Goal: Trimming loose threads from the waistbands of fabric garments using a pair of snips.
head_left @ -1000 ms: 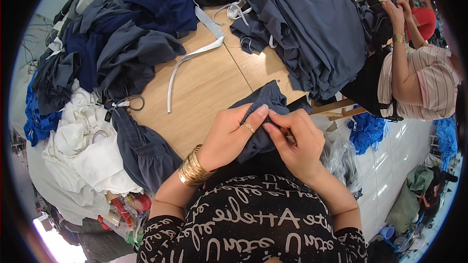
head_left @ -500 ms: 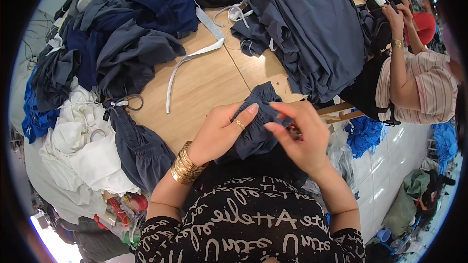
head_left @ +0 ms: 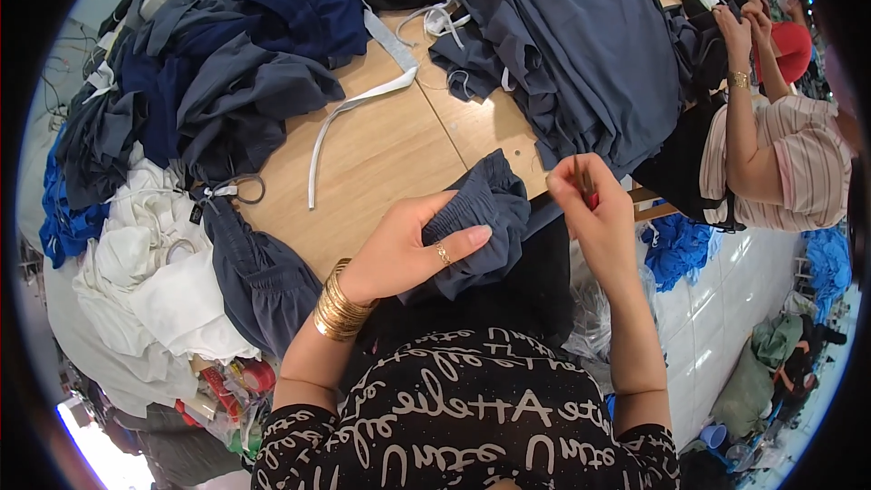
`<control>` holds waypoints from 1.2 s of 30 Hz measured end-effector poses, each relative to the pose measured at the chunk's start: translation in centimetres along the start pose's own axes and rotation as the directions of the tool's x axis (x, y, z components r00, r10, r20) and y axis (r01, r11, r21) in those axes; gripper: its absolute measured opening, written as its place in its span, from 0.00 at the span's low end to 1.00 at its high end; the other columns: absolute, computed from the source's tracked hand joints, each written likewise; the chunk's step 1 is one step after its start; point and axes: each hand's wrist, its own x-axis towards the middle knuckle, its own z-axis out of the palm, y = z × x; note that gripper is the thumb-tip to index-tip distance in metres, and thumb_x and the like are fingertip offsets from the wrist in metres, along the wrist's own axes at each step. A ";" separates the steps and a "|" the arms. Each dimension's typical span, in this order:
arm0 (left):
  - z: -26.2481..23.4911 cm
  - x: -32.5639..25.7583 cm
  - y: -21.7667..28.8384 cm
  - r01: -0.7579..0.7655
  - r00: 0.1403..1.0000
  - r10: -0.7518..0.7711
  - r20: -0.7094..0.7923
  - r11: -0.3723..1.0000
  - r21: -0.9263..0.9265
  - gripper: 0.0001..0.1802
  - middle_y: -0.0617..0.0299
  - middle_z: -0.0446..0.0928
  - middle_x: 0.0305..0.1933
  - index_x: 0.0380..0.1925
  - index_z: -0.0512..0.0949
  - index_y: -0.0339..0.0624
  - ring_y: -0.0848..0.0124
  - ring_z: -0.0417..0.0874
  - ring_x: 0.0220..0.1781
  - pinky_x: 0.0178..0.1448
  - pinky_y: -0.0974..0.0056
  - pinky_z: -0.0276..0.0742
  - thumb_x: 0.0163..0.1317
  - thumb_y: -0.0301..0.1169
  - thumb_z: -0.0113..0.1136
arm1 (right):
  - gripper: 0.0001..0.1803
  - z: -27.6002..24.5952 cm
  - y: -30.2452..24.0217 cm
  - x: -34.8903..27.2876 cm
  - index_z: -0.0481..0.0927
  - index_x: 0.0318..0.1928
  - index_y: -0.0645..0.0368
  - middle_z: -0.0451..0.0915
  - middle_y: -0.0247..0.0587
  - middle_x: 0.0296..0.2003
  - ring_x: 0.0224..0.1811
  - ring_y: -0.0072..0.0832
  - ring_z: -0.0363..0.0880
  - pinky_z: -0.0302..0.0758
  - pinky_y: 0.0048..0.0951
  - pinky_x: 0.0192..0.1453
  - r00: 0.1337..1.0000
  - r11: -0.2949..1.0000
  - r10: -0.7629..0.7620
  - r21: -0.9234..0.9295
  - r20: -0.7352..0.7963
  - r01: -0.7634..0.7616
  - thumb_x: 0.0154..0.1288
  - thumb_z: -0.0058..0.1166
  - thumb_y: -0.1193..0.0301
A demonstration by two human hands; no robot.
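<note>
My left hand point(head_left: 417, 249), with a gold ring and bangles at the wrist, is closed on a dark grey garment point(head_left: 485, 236). The thumb presses on its gathered, elastic-looking edge, and the cloth hangs bunched over my lap at the table's front edge. Right of the garment and apart from it, my right hand point(head_left: 599, 213) is raised with thumb and fingers curled together. It grips small thread snips point(head_left: 590, 198), of which a red part and brownish metal blades show. Whether a thread is also pinched in its fingertips is too fine to tell.
On the wooden table point(head_left: 381, 159) lies a white strap point(head_left: 340, 113). A grey garment pile point(head_left: 581, 54) is at back right, grey and navy clothes point(head_left: 272, 36) at back left. White cloth point(head_left: 154, 263) hangs at left, beside another gathered grey garment point(head_left: 263, 281). A co-worker point(head_left: 771, 145) stands at right.
My right hand has moved from beside the garment up and to the right, its fingers now closer together. The left thumb has shifted lower on the cloth, which is still held.
</note>
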 end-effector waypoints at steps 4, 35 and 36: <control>0.2 0.0 -0.3 0.053 0.998 -0.054 -0.033 0.998 -0.044 0.12 0.68 0.77 0.29 0.38 0.76 0.32 0.84 0.72 0.31 0.37 0.75 0.71 0.62 0.32 0.56 | 0.05 -0.6 -3.3 -1.9 0.73 0.34 0.63 0.74 0.31 0.22 0.19 0.14 0.70 0.67 0.16 0.23 0.937 0.983 0.094 0.120 0.336 -0.142 0.63 0.51 0.73; 0.3 0.0 1.2 -0.058 0.996 0.039 0.085 0.970 0.234 0.15 0.65 0.74 0.21 0.36 0.77 0.37 0.81 0.71 0.23 0.29 0.72 0.69 0.56 0.37 0.62 | 0.13 -1.0 -4.3 -1.9 0.78 0.42 0.63 0.68 0.23 0.22 0.23 0.08 0.61 0.57 0.11 0.26 0.946 0.999 -0.052 0.007 0.320 0.053 0.54 0.56 0.79; 0.3 0.0 1.4 -0.071 0.992 0.039 0.121 0.960 0.272 0.15 0.65 0.74 0.21 0.37 0.77 0.38 0.81 0.72 0.23 0.29 0.72 0.69 0.55 0.36 0.63 | 0.15 -0.7 -3.8 -2.2 0.79 0.43 0.62 0.68 0.22 0.22 0.24 0.08 0.61 0.56 0.10 0.27 0.941 0.995 -0.048 0.094 0.335 0.017 0.53 0.57 0.80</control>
